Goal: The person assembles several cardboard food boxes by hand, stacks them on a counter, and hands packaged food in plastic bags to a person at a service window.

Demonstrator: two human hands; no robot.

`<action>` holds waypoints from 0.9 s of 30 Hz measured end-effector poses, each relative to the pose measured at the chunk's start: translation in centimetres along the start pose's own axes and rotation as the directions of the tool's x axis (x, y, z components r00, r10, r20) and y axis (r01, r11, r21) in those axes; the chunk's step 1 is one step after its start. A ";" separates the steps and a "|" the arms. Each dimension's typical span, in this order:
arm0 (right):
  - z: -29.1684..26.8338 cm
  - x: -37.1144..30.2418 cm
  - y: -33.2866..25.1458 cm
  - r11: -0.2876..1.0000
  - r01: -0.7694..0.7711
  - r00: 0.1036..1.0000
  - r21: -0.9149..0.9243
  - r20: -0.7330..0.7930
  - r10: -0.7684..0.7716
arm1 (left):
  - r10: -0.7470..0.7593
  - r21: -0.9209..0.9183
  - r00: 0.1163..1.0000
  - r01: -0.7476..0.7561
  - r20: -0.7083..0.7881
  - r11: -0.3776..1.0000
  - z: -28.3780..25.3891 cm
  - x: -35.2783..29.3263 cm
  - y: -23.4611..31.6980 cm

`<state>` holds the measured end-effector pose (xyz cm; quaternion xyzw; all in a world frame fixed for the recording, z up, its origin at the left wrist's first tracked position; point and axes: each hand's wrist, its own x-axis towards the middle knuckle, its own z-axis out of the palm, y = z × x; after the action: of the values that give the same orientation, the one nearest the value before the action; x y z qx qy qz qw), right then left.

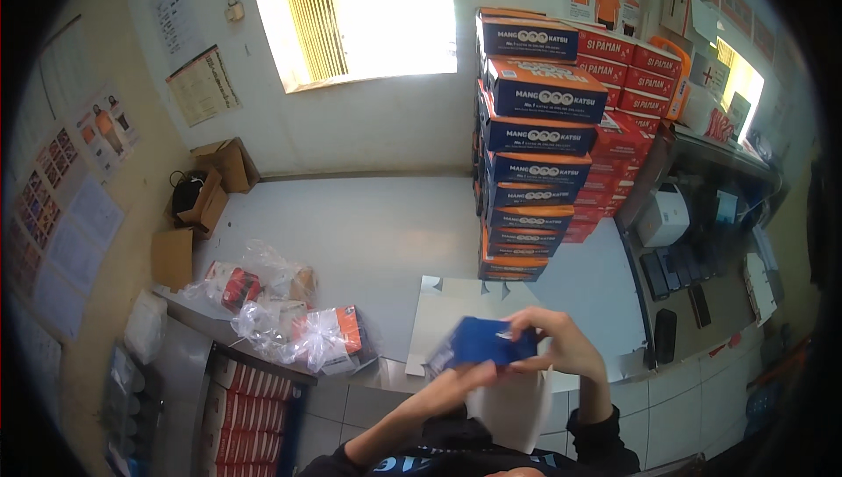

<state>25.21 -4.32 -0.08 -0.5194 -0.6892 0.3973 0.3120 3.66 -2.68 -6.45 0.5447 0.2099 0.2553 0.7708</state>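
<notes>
Your black shirt (pixel 465 464) is nearest; beyond, a blue carton (pixel 485 343), long axis crosswise, is gripped: left hand (pixel 469 378) along its near edge, right hand (pixel 566 345) at its right end.

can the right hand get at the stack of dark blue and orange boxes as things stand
Probably yes, once it lets go: the right hand is on the blue box, but the stack stands just beyond, with only flat card seen lying before it.
</notes>
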 end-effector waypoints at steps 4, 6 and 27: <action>-2.7 -2.0 -0.1 0.950 0.308 0.951 0.054 -0.028 -0.307 | 0.334 0.128 0.594 -0.601 0.732 0.789 -5.0 -1.6 3.3; -1.5 -1.0 -1.1 0.894 0.408 0.895 0.183 0.116 -0.432 | 0.608 -0.267 0.265 -0.718 0.749 0.642 -4.4 -0.9 4.8; 3.9 -3.8 -2.8 0.733 0.657 0.747 -0.177 0.021 -0.664 | 0.400 0.705 0.911 -0.350 0.103 0.616 -1.1 -1.7 2.8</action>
<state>21.64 -9.21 0.36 -0.2745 -0.8535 0.1879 0.4011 1.22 -2.21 -4.07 0.8218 0.1981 0.3269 0.4226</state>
